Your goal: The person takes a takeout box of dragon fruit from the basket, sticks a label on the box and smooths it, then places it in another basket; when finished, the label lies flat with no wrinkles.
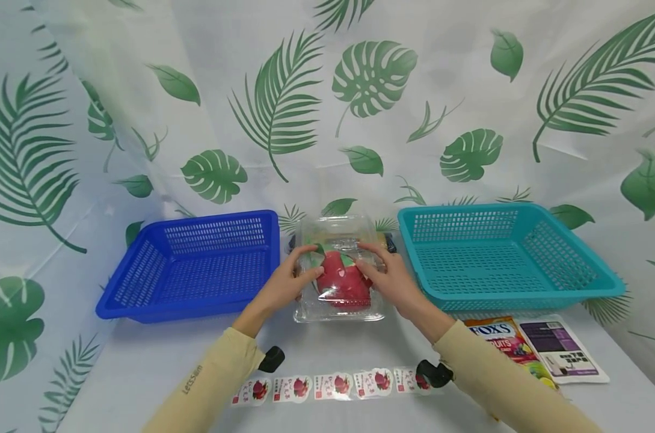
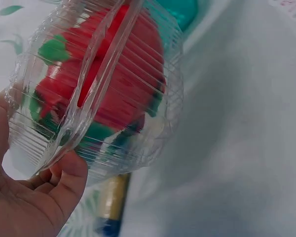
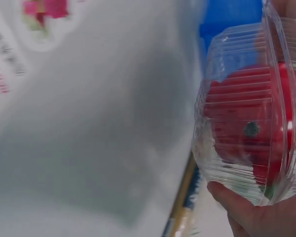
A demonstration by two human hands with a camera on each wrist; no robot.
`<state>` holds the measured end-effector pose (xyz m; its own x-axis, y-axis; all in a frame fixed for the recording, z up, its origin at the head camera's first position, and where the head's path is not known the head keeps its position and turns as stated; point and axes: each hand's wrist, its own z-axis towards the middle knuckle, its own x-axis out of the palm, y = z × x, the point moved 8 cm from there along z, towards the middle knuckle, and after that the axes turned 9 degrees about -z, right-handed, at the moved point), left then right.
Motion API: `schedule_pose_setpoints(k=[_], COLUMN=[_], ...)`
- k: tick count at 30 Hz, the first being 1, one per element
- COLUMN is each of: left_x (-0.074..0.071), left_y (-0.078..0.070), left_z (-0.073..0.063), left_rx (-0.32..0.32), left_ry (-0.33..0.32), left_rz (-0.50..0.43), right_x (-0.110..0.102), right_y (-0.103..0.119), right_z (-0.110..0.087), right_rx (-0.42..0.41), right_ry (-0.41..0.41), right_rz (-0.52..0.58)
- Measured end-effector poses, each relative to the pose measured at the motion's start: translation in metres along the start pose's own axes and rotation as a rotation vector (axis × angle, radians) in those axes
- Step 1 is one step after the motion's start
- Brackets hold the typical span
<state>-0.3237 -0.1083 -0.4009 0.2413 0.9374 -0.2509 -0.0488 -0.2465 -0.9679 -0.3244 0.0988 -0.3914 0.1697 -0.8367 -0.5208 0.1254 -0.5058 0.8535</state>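
Observation:
A clear plastic clamshell box (image 1: 339, 315) holds a red dragon fruit (image 1: 342, 282) with green leaf tips, in the middle of the head view. My left hand (image 1: 286, 282) grips the box's left side, thumb and fingers at its rim, as the left wrist view shows. On the opposite side, my right hand (image 1: 394, 282) grips the box with its thumb and fingers bent around the edge. Both wrist views show the ribbed plastic walls and the two rims close together; whether they are latched I cannot tell. The fruit's underside is partly hidden by glare.
To the left stands a blue basket (image 1: 197, 310), to the right a teal basket (image 1: 506, 300). A strip of dragon fruit stickers (image 1: 335, 386) lies in front. A FOX'S candy bag (image 1: 508, 346) and a purple-and-white packet (image 1: 562, 352) lie at right. Behind the box is a partly hidden dark-and-gold object (image 1: 388, 242).

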Motion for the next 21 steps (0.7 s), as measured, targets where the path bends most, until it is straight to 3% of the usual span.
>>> schedule_pose_setpoints(k=[10, 21], left_x=[0.023, 0.026], left_y=[0.024, 0.030], left_z=[0.000, 0.006], left_rx=[-0.025, -0.067], left_ry=[0.030, 0.017], left_rz=[-0.046, -0.060], right_x=[0.007, 0.008], right_y=[-0.031, -0.040], right_z=[-0.008, -0.004], right_rx=[0.091, 0.106], right_ry=[0.017, 0.028], right_rz=[0.030, 0.047])
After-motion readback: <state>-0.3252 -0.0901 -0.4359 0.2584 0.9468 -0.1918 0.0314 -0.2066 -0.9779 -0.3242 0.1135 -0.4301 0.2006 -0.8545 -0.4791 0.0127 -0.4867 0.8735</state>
